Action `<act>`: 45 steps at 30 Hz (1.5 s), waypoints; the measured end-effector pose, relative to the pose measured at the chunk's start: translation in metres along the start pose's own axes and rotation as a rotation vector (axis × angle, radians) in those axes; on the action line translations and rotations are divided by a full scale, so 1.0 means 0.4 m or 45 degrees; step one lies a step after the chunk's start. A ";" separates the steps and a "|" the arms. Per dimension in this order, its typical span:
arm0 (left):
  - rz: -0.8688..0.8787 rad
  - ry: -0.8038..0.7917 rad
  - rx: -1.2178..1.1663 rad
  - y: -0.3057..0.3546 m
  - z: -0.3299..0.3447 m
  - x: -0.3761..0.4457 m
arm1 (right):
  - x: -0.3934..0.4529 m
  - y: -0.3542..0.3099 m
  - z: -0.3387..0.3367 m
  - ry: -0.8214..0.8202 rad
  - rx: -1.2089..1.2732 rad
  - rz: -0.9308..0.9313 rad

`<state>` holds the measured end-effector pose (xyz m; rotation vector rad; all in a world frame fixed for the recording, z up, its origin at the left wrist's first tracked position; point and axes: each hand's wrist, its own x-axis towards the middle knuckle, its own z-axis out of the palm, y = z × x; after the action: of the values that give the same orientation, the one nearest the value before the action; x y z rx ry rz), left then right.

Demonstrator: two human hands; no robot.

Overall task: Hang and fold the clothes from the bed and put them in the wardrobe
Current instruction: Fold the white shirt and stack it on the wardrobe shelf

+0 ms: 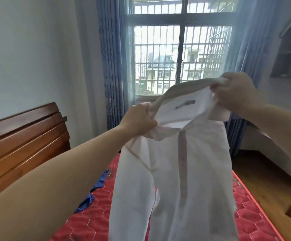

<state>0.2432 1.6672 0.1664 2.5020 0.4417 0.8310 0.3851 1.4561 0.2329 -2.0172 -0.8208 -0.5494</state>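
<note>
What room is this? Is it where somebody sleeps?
Most likely a bedroom. There is a bed with a red mattress and a wooden headboard, blue curtains by a barred window, and a white shirt held up over the bed.

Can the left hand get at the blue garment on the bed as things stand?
Probably not yet: the left hand grips the white shirt at the collar. The blue garment lies uncovered below that forearm, so the path is free once it lets go.

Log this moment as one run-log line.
left hand: grips collar | right hand: grips collar | white shirt: held up over red mattress | blue garment: on mattress
</note>
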 end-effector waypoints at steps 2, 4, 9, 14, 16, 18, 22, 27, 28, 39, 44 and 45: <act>0.078 0.019 0.294 -0.009 -0.017 -0.002 | -0.027 0.016 0.010 -0.354 -0.411 -0.104; 0.063 0.072 0.181 -0.023 -0.031 0.001 | -0.037 0.031 0.013 -0.552 -0.547 -0.081; -0.123 -0.235 0.084 -0.042 0.013 -0.010 | -0.065 0.065 0.056 -0.609 -0.479 0.080; -0.221 -0.338 -0.322 -0.060 0.020 -0.018 | -0.056 0.130 0.044 -0.755 0.038 0.534; -0.215 -0.422 -0.365 -0.044 0.010 -0.014 | -0.068 0.152 0.038 -0.869 0.210 0.627; -0.188 -0.443 -0.418 -0.026 -0.008 -0.015 | -0.084 0.185 0.033 -1.108 0.452 0.619; -0.160 -0.418 -0.476 -0.013 -0.026 -0.008 | -0.120 0.231 0.023 -1.299 0.534 0.331; -0.060 -0.571 -0.213 -0.018 -0.025 0.000 | -0.194 0.232 0.100 -0.608 -0.371 -0.315; -0.034 -0.635 -0.120 -0.022 -0.027 -0.004 | -0.195 0.232 0.107 -0.516 -0.397 -0.311; -0.082 -0.452 0.246 -0.121 0.008 0.001 | -0.146 0.235 0.115 -0.413 0.263 0.078; -0.235 -0.435 -0.003 -0.150 0.015 0.012 | -0.131 0.254 0.073 -0.221 -0.189 -0.452; -0.235 -0.427 0.009 -0.153 0.022 0.013 | -0.127 0.261 0.063 -0.264 -0.244 -0.470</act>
<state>0.2434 1.7180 0.1310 2.4951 0.5461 0.3305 0.4277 1.4175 0.1288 -2.1318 -1.3264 -0.6518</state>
